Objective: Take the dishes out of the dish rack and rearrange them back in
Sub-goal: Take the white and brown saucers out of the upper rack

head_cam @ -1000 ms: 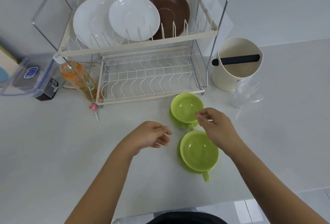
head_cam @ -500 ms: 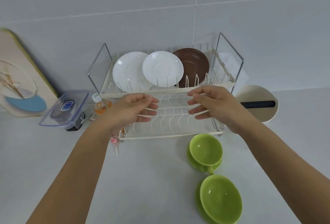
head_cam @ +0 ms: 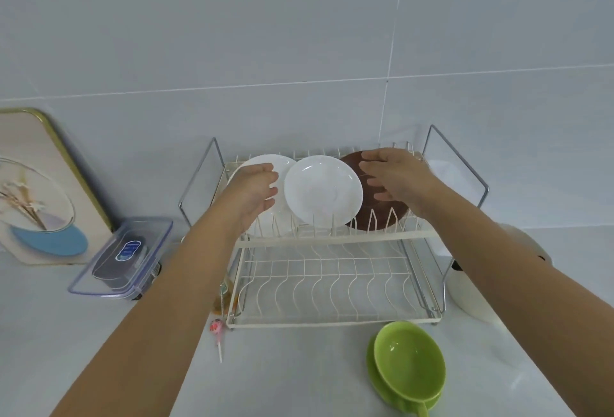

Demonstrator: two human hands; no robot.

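A two-tier wire dish rack (head_cam: 335,320) stands against the wall. On its upper tier three plates stand upright: a white plate (head_cam: 282,167) at the left, a second white plate (head_cam: 323,195) in the middle, a brown plate (head_cam: 375,220) at the right. My left hand (head_cam: 255,190) reaches over the left white plate with loosely spread fingers. My right hand (head_cam: 395,177) is spread in front of the brown plate, fingers at its top edge. Neither hand plainly grips a plate. The lower tier holds nothing. A green cup on its green saucer (head_cam: 410,370) sits on the counter in front.
A clear lidded container (head_cam: 128,258) and a decorated board (head_cam: 40,190) stand at the left. An orange bottle (head_cam: 226,297) and a pink lollipop (head_cam: 216,330) lie by the rack's left foot. A cream bin (head_cam: 478,290) stands right of the rack.
Both hands rose from in front of the lower tier to the plates on the upper tier. The view tilted up, so one green cup left the frame.
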